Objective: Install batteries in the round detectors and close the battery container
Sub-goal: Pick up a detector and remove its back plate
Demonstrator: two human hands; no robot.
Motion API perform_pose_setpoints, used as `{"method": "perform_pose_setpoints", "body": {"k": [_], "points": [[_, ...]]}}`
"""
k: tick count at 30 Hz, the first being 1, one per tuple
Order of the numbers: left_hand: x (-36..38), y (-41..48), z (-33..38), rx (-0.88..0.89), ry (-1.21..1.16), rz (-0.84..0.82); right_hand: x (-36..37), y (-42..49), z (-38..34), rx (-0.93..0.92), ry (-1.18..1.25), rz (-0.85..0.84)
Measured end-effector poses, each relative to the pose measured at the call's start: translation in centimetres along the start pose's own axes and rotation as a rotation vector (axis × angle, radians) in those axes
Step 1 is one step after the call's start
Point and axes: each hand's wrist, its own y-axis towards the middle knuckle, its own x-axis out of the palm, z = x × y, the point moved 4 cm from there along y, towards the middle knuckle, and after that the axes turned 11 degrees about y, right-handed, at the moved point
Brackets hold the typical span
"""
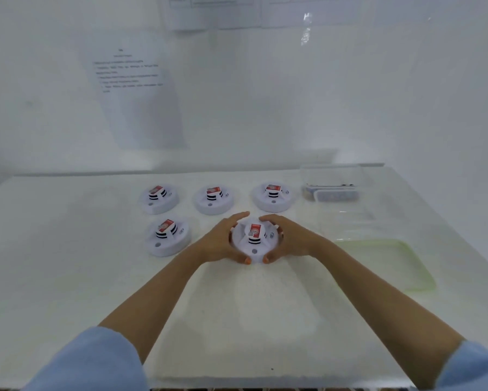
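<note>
Several white round detectors lie on the white table, each with a red battery on top. Three form a far row: left (158,199), middle (214,200), right (273,197). Another (168,237) sits in the near row at the left. My left hand (223,241) and my right hand (286,239) cup the sides of the near middle detector (254,239), which rests on the table; its red battery (255,230) stands upright in the centre. A clear plastic battery container (331,182) stands at the far right, with its lid (337,195) leaning against its front.
A pale green tray (392,263) lies on the table to the right of my hands. A clear tray or sheet (347,221) lies between it and the container. Printed sheets hang on the white wall behind.
</note>
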Motion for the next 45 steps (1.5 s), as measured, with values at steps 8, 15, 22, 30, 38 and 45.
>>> {"method": "perform_pose_setpoints", "body": {"k": [8, 15, 22, 30, 38, 45], "points": [[-0.1, 1.1, -0.8, 0.001, 0.102, -0.038, -0.2, 0.4, 0.7, -0.03, 0.035, 0.07], [-2.1, 1.1, 2.9, 0.107, 0.104, 0.024, -2.9, -0.6, -0.5, -0.108, 0.195, 0.138], [-2.9, 3.7, 10.4, 0.246, 0.075, 0.067, -9.9, -3.5, -1.6, -0.235, 0.4, 0.261], [-0.2, 7.7, 17.3, 0.321, -0.149, 0.045, -17.1, -7.5, -1.2, -0.343, 0.604, 0.207], [4.6, 10.2, 19.4, 0.319, -0.49, -0.037, -18.5, -7.3, 5.5, 0.03, 0.852, 0.011], [5.7, 10.2, 18.4, 0.263, -0.396, 0.143, -18.5, -6.5, 7.2, -0.051, 1.067, 0.002]]}}
